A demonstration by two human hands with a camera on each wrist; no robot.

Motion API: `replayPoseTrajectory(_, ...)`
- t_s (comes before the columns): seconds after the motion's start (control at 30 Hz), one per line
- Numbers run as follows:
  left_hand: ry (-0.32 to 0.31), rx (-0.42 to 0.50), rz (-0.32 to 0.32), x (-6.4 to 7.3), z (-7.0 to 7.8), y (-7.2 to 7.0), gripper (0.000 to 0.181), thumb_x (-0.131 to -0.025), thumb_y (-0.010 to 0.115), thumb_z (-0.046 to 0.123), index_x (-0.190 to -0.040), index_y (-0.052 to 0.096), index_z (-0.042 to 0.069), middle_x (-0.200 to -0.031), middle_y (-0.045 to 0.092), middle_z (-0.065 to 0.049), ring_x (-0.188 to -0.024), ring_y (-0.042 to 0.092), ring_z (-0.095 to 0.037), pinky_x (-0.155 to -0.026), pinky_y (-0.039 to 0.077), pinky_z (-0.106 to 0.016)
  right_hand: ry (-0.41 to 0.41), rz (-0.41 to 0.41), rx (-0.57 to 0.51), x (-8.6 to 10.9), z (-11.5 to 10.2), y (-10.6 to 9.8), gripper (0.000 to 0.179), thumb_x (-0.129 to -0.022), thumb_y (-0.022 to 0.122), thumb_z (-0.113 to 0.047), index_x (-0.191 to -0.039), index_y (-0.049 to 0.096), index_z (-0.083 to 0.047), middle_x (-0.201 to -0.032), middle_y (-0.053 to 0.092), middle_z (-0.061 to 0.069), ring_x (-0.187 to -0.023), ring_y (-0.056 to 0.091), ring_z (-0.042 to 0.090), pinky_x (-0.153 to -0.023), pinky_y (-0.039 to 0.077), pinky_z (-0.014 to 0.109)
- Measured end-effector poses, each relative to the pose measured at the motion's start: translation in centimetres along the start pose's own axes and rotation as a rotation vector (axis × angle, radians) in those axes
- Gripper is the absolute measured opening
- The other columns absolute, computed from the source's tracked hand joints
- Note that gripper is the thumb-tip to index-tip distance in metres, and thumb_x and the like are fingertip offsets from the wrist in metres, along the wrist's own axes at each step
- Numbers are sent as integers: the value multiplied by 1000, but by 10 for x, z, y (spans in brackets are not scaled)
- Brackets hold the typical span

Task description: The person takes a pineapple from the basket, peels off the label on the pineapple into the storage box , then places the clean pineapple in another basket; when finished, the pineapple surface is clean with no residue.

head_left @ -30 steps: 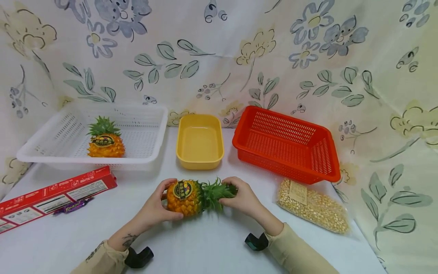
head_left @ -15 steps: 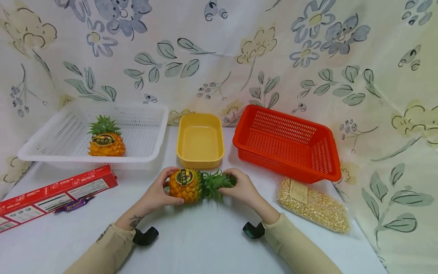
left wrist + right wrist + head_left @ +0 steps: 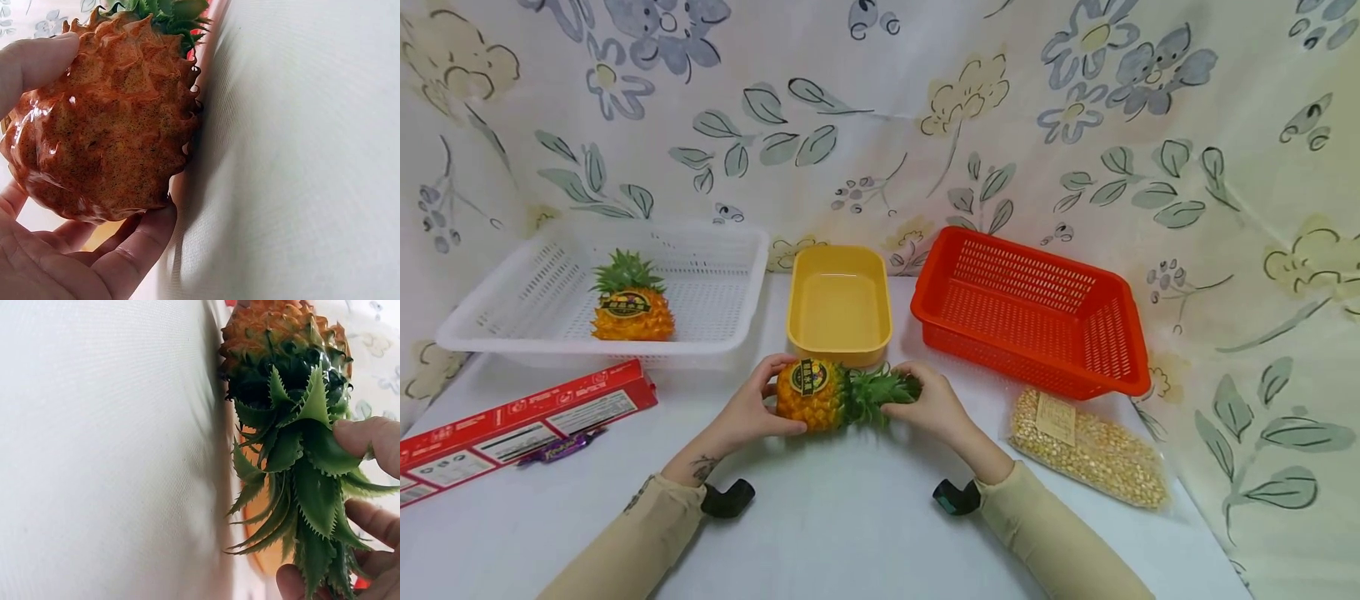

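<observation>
A small pineapple [image 3: 820,406] lies on its side just in front of the yellow tub, crown pointing right, a black and gold label on its skin. My left hand [image 3: 751,410] grips the base end; the left wrist view has the thumb over one side of the spiky orange-brown body [image 3: 106,137] and the fingers beneath the bottom. At the other end my right hand [image 3: 936,406] holds the green crown [image 3: 315,487] with thumb and fingers around the leaves. The underside is close to the white cloth, with a shadow alongside it.
Behind the pineapple stands the yellow tub [image 3: 839,343]. A white basket [image 3: 715,333] at back left bears another pineapple [image 3: 632,315]. The red basket [image 3: 1022,367] is at back right, a bag of corn kernels [image 3: 1090,454] before it. A long red box [image 3: 535,425] and purple-wrapped candy [image 3: 561,448] lie left.
Both hands have moved the pineapple away from the body and slightly right, up close to the yellow tub. The grip on both ends looks the same.
</observation>
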State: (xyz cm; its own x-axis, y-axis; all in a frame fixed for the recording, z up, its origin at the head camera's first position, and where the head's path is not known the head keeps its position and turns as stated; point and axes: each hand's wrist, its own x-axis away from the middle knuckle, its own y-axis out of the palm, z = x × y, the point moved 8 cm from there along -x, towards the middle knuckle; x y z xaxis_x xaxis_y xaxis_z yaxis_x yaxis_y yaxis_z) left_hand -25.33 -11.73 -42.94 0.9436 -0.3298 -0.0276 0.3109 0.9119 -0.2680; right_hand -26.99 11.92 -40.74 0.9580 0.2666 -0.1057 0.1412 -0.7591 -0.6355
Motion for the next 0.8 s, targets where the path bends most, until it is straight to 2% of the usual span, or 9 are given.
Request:
replayPoseTrajectory(0.17,-5,7,-1,-2,0,0,88,-65,83,7,-136,31,13,-140,30,-19,-112,44,-40,-82,48,-40,7,-14,20,0,-1,-2,45,-68,82,-19,-108,61,-12,-107,63,3,-99,56,18,-89,46,40)
replayPoseTrajectory(0.37,-2,4,0,-3,1,1,87,-65,83,7,-136,32,15,-141,30,-18,-113,44,-40,-83,48,-40,29,-100,191,1,-12,-14,60,-70,78,-37,-121,56,-13,-127,53,8,-117,51,25,-96,42,46)
replayPoseTrajectory(0.47,5,14,-2,-3,1,2,88,-65,82,5,-136,32,14,-141,30,-18,-113,44,-40,-83,48,-40,4,-125,214,-1,-29,-26,57,-76,73,-36,-123,55,-9,-130,49,11,-119,48,29,-98,41,47)
replayPoseTrajectory(0.6,4,22,0,-2,1,2,88,-65,82,4,-137,31,14,-141,30,-18,-111,44,-39,-82,48,-39,-89,-98,183,-10,-64,-39,42,-82,66,-25,-118,57,-6,-125,53,10,-116,50,28,-98,42,47)
replayPoseTrajectory(0.7,-5,20,3,-2,-1,1,88,-65,82,5,-136,31,15,-141,31,-18,-111,44,-38,-83,48,-39,-133,-95,180,-19,-90,-40,35,-85,63,-22,-116,59,-6,-122,56,8,-111,52,25,-96,44,45)
replayPoseTrajectory(0.8,-8,24,2,-1,-2,1,88,-66,82,5,-136,31,14,-140,32,-18,-112,44,-38,-83,48,-40,-132,-146,190,-29,-110,-31,33,-86,62,-21,-116,59,-7,-120,57,8,-105,53,23,-92,46,42)
